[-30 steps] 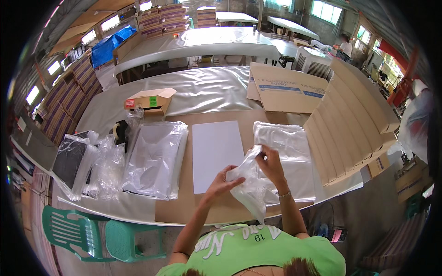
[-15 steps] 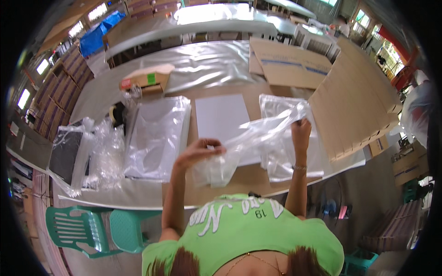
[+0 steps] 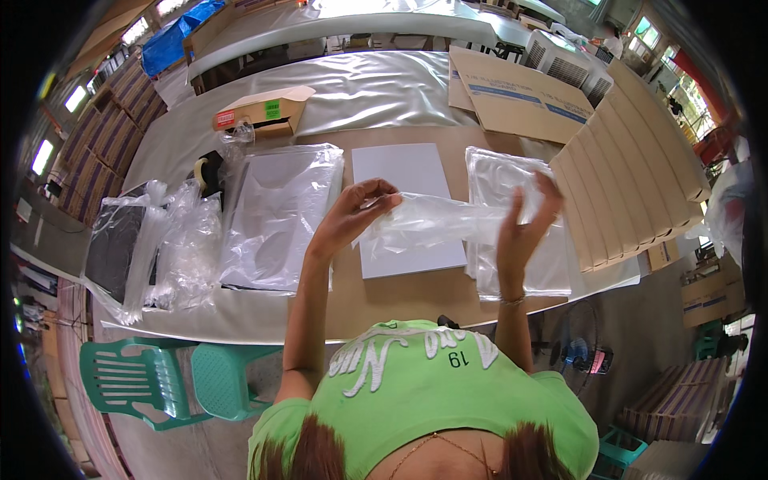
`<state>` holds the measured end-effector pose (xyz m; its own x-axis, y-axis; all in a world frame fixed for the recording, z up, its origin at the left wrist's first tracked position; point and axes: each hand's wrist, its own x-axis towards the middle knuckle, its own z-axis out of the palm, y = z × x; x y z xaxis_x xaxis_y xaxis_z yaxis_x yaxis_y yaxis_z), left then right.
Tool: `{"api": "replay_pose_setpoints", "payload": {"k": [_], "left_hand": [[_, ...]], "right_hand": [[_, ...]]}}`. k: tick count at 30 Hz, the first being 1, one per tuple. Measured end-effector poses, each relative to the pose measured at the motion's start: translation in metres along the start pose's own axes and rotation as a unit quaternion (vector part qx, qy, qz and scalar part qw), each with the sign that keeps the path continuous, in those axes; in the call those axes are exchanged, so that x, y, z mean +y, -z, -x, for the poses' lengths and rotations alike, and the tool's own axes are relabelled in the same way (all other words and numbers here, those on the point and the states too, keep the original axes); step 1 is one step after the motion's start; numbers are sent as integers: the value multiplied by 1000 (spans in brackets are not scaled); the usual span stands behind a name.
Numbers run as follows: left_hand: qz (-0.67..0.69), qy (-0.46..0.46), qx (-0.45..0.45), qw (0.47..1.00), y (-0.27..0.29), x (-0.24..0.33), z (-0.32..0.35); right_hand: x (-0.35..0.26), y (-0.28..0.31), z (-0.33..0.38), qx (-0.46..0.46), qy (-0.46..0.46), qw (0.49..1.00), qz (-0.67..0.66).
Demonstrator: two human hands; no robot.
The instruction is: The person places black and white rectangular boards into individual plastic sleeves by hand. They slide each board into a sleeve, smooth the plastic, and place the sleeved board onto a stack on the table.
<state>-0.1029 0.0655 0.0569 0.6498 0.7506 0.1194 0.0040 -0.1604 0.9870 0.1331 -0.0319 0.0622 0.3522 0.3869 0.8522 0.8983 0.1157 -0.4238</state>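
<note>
A clear plastic bag (image 3: 436,220) is stretched sideways in the air above a stack of white sheets (image 3: 404,170). My left hand (image 3: 356,214) pinches one end of it between thumb and fingertips. At the other end, my right hand (image 3: 522,236) is raised with thumb and fingers apart, its fingertips slightly blurred; the film reaches as far as its palm side. Beneath and behind that hand lies a flat pile of clear plastic bags (image 3: 496,172). Left of the white sheets is a stack wrapped in clear plastic (image 3: 276,212).
Crumpled plastic (image 3: 186,248), a dark wrapped pack (image 3: 114,252) and a tape roll (image 3: 210,172) lie at the left. An opened carton (image 3: 272,110) stands behind. Folded cardboard boxes (image 3: 632,180) line the right; flat cardboard (image 3: 520,92) lies farther back. Green chairs (image 3: 136,380) touch the near edge.
My left hand has risen, drawing the bag up off the near part of the table. My right hand has turned and its fingers have come apart from the bag's end.
</note>
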Motion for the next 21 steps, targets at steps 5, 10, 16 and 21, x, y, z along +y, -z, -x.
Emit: {"api": "replay_pose_setpoints", "payload": {"k": [5,10,16,21], "left_hand": [[-3,-22,-13,1000,0,16,-1],[100,-53,63,992,7,16,1],[182,21,127,975,10,-17,21],[124,23,39,991,-2,-31,34]], "right_hand": [[-64,-25,8,-274,-18,949,-155],[-44,-45,21,-251,-68,933,-249],[-34,-50,30,-220,-228,872,-373],[-21,-53,30,-210,-236,872,-375]]}}
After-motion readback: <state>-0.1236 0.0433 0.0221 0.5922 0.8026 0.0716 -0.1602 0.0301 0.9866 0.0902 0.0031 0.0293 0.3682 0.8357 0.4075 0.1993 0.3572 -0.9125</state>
